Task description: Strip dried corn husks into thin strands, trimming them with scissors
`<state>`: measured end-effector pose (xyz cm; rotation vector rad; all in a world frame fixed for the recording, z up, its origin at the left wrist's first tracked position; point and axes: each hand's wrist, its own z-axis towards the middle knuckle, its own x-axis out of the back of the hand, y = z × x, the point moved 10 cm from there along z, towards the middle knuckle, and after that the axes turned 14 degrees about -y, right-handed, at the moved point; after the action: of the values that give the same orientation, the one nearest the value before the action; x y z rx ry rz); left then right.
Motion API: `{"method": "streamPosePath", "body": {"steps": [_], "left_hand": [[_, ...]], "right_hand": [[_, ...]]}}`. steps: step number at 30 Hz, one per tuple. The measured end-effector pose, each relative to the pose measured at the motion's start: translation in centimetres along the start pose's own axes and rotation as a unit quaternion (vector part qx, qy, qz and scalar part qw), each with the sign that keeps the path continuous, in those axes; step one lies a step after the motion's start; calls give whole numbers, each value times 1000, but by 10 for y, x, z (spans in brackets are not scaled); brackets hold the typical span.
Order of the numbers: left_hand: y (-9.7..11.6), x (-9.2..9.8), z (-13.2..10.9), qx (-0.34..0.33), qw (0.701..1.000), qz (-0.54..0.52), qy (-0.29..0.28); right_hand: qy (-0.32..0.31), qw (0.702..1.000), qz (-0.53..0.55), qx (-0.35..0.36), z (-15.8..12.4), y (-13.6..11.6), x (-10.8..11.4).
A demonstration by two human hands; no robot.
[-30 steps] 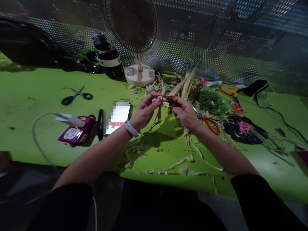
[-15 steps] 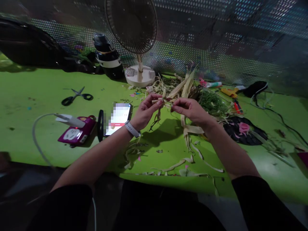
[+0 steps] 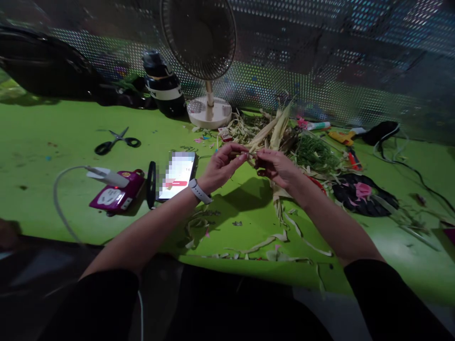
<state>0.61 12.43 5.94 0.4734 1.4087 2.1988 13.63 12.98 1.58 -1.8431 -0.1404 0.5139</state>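
My left hand (image 3: 224, 166), with a pale watch (image 3: 199, 191) on its wrist, pinches a piece of dried corn husk (image 3: 251, 156) between thumb and fingers. Close on its right, my right hand (image 3: 277, 167) grips the other side of the same piece with bent fingers. Both hands hover above the green table (image 3: 234, 246); most of the husk is hidden by the fingers. Just behind them lies a heap of long, pale corn husks (image 3: 280, 127). Torn husk strips (image 3: 279, 208) lie below my right hand and along the table's front edge.
To the left are scissors (image 3: 118, 139), a phone (image 3: 177, 176) and a purple power strip (image 3: 115, 192) with a white cable. A fan (image 3: 209, 113) and a black bottle (image 3: 166, 94) stand at the back. Rightward lie green grass-like strands (image 3: 316, 152) and a yellow glue gun (image 3: 341, 137).
My hands have come closer together over the husk. Dangling husk ends seen under my left hand before no longer show. The view has shifted slightly.
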Motion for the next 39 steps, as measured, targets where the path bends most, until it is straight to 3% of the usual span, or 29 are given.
{"method": "streamPosePath", "body": {"steps": [2, 6, 16, 19, 24, 26, 28, 30, 32, 36, 39], "left_hand": [[11, -5, 1, -32, 996, 74, -33], [19, -22, 1, -67, 972, 180, -137], [-19, -41, -7, -24, 942, 214, -258], [-29, -40, -17, 42, 955, 152, -251], [-42, -32, -26, 122, 968, 79, -203], [-41, -34, -26, 115, 967, 65, -218], [-39, -37, -27, 104, 963, 63, -240], [-37, -38, -28, 98, 960, 68, -255], [-39, -38, -30, 106, 958, 59, -261], [-48, -37, -35, 142, 952, 45, -268], [-42, -33, -34, 125, 942, 177, -257]], "right_hand": [[-15, 1000, 6, -19, 1, 6, -4], [-52, 998, -4, 32, 6, 0, -6], [-75, 975, -207, -7, 5, 24, 15], [-84, 959, -272, 19, -6, 29, 9], [-56, 885, -430, 172, -27, -1, -10], [-105, 894, -408, 154, -26, 5, -19], [-164, 912, -366, 86, -22, 21, -25], [-183, 912, -366, 40, -21, 32, -28], [-163, 888, -427, 56, -22, 30, -29], [-130, 808, -554, 156, -34, 17, -38], [-150, 754, -612, 188, -41, 23, -48]]}}
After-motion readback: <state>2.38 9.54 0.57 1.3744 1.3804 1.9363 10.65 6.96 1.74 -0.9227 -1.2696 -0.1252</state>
